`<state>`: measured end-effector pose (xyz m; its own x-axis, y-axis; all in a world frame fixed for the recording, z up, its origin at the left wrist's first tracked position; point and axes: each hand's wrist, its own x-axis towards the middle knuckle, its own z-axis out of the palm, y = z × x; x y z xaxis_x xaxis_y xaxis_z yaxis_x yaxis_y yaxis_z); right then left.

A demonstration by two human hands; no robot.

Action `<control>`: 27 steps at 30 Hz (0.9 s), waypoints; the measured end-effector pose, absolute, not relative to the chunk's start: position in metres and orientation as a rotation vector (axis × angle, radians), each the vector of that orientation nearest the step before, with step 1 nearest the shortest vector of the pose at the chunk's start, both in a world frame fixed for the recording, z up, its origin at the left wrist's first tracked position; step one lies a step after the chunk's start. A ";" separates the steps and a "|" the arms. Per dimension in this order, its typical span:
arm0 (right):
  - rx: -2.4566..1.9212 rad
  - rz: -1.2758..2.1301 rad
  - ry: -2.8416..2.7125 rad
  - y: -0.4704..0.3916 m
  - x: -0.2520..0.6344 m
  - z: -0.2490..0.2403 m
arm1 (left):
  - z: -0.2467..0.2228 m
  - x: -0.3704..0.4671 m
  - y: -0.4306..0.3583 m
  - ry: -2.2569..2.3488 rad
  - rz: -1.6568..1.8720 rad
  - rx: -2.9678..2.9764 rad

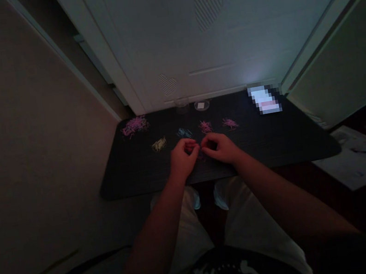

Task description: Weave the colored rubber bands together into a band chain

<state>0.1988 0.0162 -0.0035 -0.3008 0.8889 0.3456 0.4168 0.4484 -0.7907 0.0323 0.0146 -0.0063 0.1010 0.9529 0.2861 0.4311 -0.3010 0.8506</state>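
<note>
One shirt (231, 267), then two hands (221, 147), face five strand piles (159, 144).

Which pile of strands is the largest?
The mostly pink pile in the far left corner of the table; it spreads visibly wider than the others.

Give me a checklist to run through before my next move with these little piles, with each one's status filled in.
1. Yellow pile, blue pile and two pink piles apart: ok.
2. Far-left pile all one colour: not ok, mixed.
3. Clear container and shallow clear disc apart: ok.
4. Strand pinched in left hand or right hand: cannot tell.
5. Bright room light: not ok, dim.
</note>
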 end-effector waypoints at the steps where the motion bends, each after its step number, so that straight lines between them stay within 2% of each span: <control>1: -1.095 0.752 -1.907 0.016 0.198 -0.004 | -0.006 0.032 0.015 1.348 1.156 1.806; 27: -1.122 0.616 -1.907 0.021 0.198 -0.008 | -0.004 0.031 0.013 1.276 1.095 1.809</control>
